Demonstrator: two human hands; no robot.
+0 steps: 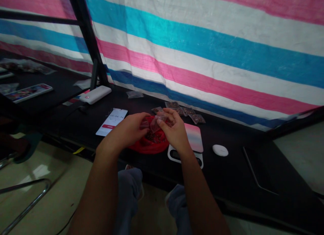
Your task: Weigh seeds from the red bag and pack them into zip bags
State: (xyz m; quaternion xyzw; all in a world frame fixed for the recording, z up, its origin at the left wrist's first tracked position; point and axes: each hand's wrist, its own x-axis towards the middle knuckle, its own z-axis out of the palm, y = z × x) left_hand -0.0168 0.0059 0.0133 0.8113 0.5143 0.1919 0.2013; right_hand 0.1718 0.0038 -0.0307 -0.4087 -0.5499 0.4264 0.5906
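A red plastic bag (149, 148) lies spread open on the black table, with small dark pieces (158, 138) inside it. Above it, my right hand (176, 130) pinches a small clear plastic bag (157, 124) between thumb and fingers. My left hand (133, 127) is at the red bag's left side, its fingers curled toward the thumb; what they hold is too unclear to make out. Just right of the red bag stands a kitchen scale (194, 137) with a pinkish top, partly covered by my right forearm. Several filled small bags (197, 118) lie behind my right hand.
A phone (111, 122) showing a timer lies left of my hands, with a white power bank (95, 94) behind it. A flat clear bag (134, 94) rests near the striped sheet (202, 69). Rightward are a white case (220, 150) and a dark tablet-like object (260, 171).
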